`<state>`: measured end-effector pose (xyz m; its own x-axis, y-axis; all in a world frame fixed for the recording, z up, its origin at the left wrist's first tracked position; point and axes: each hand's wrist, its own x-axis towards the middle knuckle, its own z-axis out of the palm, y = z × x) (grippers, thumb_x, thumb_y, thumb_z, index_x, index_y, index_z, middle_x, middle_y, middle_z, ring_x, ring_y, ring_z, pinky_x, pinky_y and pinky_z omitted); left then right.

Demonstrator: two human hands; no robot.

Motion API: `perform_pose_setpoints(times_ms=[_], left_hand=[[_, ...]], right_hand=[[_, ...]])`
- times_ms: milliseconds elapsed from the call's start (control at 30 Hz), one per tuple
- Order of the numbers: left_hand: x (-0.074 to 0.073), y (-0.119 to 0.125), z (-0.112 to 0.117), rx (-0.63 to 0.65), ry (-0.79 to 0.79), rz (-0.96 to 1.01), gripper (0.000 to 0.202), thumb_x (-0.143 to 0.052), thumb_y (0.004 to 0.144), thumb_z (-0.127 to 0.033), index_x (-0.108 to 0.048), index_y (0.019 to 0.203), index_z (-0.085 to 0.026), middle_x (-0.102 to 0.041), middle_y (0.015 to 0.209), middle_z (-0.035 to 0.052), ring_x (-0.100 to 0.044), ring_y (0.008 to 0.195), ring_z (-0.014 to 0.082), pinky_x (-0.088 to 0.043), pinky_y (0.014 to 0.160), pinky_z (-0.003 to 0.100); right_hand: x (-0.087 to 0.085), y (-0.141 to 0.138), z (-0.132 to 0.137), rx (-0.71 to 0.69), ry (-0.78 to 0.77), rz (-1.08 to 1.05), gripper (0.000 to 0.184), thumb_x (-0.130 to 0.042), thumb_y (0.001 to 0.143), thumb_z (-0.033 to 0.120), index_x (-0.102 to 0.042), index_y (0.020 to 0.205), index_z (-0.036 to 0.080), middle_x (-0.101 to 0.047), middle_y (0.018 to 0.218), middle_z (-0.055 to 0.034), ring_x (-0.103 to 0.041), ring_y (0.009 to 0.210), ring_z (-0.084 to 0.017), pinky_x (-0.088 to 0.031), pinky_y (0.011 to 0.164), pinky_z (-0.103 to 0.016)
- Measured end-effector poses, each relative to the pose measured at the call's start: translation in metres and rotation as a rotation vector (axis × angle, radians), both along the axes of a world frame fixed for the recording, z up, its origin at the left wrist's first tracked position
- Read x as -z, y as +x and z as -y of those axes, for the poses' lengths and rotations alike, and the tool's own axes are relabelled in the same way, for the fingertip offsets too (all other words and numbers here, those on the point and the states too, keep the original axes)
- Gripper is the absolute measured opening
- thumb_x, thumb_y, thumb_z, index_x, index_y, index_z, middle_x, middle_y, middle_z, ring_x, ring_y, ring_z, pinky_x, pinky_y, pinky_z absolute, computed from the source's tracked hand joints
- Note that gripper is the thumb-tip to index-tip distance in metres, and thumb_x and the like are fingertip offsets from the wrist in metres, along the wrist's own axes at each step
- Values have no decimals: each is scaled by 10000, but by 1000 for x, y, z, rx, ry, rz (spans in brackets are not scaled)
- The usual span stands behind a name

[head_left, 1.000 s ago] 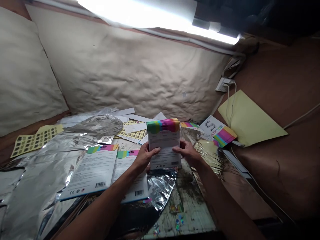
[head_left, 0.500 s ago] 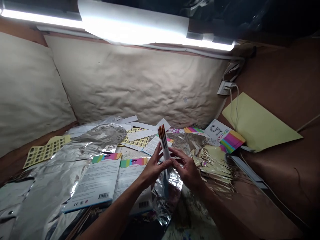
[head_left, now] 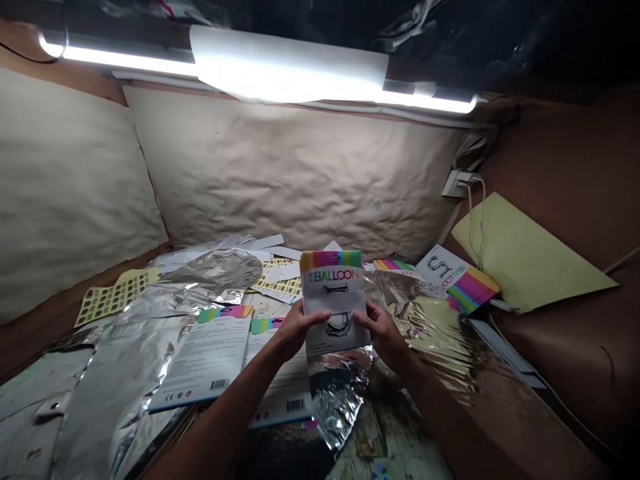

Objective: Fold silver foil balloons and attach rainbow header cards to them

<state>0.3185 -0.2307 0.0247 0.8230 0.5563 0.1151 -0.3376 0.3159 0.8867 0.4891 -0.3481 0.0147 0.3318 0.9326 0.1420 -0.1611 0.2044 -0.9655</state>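
Note:
Both hands grip a stack of balloon packets (head_left: 333, 277), held upright with the top packet's printed front toward me. It has a rainbow top edge and the word BALLOON. A white paper band (head_left: 333, 303) runs across its middle. My left hand (head_left: 291, 331) closes on the left edge, thumb on the front. On the right edge, my right hand (head_left: 383, 332) does the same; the fingers behind the stack are hidden. Below hangs or lies crumpled silver foil (head_left: 340, 400); I cannot tell whether it touches the packets.
Left of my hands, two packets lie back side up, one nearer (head_left: 205, 357) and one partly under my left arm (head_left: 283, 390). Silver foil (head_left: 120, 347) and yellow sticker sheets (head_left: 117, 297) spread leftward. To the right are gold foil strips (head_left: 440, 333), another packet (head_left: 455, 277) and yellow paper (head_left: 525, 260).
The stack was edge-on, with fingertips pinching it from both sides. Now it is turned with its front toward me and my hands are farther apart at its edges. The camera view has shifted slightly.

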Motion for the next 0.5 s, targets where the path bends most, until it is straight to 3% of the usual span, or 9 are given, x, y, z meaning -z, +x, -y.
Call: perform_pose_setpoints(times_ms=[100, 233, 300, 367, 433, 500], left_hand=[[-1, 1, -10, -97, 181, 4, 480, -827, 698, -313, -698, 1113, -111, -736, 1086, 139, -673, 1022, 314, -484, 953, 443], [-6, 8, -12, -96, 207, -73, 468, -846, 669, -350, -714, 1042, -101, -757, 989, 129, -696, 940, 305, -521, 881, 434], [-21, 6, -3, -161, 212, -67, 443, -849, 662, -346, -715, 1011, -108, -758, 967, 119, -700, 910, 298, -534, 837, 413], [-46, -9, 9, -239, 223, 17, 402, -826, 697, -331, -706, 1020, -123, -753, 998, 108, -697, 929, 286, -536, 821, 381], [-72, -37, 17, -326, 230, 155, 386, -799, 737, -314, -684, 1063, -142, -739, 1061, 97, -687, 985, 272, -531, 835, 351], [-92, -83, 16, -458, 212, 258, 409, -793, 743, -309, -666, 1103, -161, -733, 1085, 80, -684, 1006, 262, -533, 848, 341]], right_hand=[[3, 3, 0, 7, 50, 70, 420, -822, 706, 406, -696, 1056, 210, -751, 1019, -63, -700, 914, -266, -544, 849, -415], [8, 7, -3, 17, -16, 110, 518, -837, 665, 473, -689, 1074, 193, -751, 1014, -93, -698, 919, -297, -531, 871, -466], [6, 6, -2, 18, 32, 117, 627, -808, 665, 559, -657, 1162, 208, -728, 1103, -113, -674, 1010, -328, -519, 901, -485], [3, 5, 1, 37, 83, 100, 707, -731, 707, 642, -587, 1278, 251, -683, 1218, -112, -630, 1118, -342, -503, 938, -499], [2, 5, 5, 78, 48, 64, 705, -659, 753, 673, -537, 1333, 291, -662, 1253, -106, -614, 1150, -340, -488, 965, -512], [7, 9, 4, 106, -58, 49, 693, -674, 740, 656, -538, 1329, 318, -672, 1218, -119, -641, 1094, -334, -480, 976, -516]])
